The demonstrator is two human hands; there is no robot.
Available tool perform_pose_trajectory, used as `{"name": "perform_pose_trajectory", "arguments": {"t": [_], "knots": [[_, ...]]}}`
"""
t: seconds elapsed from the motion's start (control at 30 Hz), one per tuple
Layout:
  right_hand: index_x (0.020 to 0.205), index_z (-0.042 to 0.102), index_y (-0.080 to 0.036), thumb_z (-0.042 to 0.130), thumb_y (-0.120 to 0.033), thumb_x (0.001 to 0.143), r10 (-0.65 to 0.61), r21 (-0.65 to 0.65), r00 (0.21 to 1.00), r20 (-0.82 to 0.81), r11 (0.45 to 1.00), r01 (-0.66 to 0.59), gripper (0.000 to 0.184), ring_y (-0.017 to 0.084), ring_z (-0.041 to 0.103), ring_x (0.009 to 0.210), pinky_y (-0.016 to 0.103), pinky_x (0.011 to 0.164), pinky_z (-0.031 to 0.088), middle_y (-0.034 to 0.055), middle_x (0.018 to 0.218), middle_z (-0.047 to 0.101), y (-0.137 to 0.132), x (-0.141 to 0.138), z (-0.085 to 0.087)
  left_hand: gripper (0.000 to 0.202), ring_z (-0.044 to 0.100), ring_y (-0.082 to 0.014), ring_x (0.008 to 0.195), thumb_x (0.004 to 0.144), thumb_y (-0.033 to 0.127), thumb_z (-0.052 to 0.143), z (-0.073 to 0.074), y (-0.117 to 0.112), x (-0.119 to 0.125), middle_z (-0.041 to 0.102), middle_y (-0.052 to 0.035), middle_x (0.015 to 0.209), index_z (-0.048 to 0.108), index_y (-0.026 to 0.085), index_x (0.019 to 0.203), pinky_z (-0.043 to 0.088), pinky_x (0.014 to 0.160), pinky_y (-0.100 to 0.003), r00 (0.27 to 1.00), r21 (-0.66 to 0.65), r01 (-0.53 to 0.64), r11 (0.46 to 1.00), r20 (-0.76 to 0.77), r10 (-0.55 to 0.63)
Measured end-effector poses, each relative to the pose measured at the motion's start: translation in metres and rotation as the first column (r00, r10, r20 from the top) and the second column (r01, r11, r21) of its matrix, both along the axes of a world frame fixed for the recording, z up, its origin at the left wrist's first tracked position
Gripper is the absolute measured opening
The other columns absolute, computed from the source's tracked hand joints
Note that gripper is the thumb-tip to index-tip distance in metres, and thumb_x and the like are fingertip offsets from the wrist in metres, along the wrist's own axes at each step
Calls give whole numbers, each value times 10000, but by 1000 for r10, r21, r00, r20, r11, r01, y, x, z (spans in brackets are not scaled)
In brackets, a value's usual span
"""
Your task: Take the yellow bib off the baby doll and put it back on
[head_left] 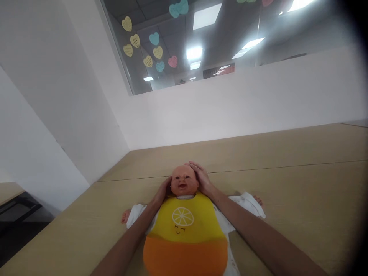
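Observation:
A baby doll (183, 179) lies on its back on the table, face up, with its head toward the wall and both arms stretched out sideways. It wears white clothing (247, 204) and a bib (184, 230), yellow above with a white citrus slice and an orange pocket below. My left hand (166, 188) cups the left side of the doll's head, its fingers mostly hidden behind it. Against the right side rests my right hand (201, 177), fingers curved along the head toward the crown. Together they hold the head. The back of the doll's neck is hidden.
The light wooden table (301, 191) has a seam across it and meets a white wall (201, 119). Above is a window with heart-shaped sticky notes (157, 52). Another table (10, 191) stands beyond the left edge, past a grey-white wall.

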State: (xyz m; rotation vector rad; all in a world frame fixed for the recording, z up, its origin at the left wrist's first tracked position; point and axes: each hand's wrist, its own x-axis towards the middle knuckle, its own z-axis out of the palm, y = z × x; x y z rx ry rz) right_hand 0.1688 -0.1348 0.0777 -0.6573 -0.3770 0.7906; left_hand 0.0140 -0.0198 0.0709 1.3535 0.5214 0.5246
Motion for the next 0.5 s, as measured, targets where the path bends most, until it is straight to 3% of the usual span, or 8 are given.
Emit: {"name": "perform_pose_trajectory", "arguments": {"t": [0.23,0.4,0.5], "knots": [[983,717,-161,809,-437,664,82,-49,996,43,996,-80,431,223,633,1033,295,910,533,51,1097,711,7,3,-10,529,640,-299,1117,720,589,722,3,-4,-8,753,-94,1108,755,156,1021,500,924,-354,1000,-101,-18,995,-7,17],[986,717,-139,704,-461,744,265,-77,961,-79,959,-271,403,257,641,1070,348,965,535,87,1131,710,4,0,-8,521,637,-263,1023,613,578,802,16,-12,-11,754,-58,1033,737,179,942,486,836,-301,996,-122,-78,989,30,82],[1006,725,-111,604,-415,791,393,-70,915,-91,914,-399,391,275,645,1095,381,996,528,119,1162,698,1,-3,-7,449,643,-230,946,639,516,825,23,-16,-14,745,-47,1004,722,178,916,475,777,-267,995,-43,-51,998,88,55]]}}
